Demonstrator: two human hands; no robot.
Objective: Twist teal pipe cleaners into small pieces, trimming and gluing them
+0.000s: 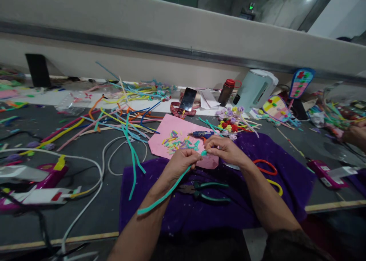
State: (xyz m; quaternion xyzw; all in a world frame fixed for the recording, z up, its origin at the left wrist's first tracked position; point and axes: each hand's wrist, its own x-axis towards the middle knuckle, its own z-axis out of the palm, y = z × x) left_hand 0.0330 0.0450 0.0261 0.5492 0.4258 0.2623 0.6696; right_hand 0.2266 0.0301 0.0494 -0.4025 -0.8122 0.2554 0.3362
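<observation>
A teal pipe cleaner runs from between my two hands down across my left forearm. My left hand pinches it near its upper end. At that end, my right hand has its fingertips closed on a small bent teal piece; the fingers partly hide it. Under my hands lies a pink sheet with several short cut pieces of coloured pipe cleaner. A blue glue gun rests behind my right hand. Below, green-handled pliers lie on a purple cloth.
Loose pipe cleaners spread to the left, near a white cable and magenta clippers. Along the back stand a phone, a red-capped bottle and a kettle. Another person's hand is at the right edge.
</observation>
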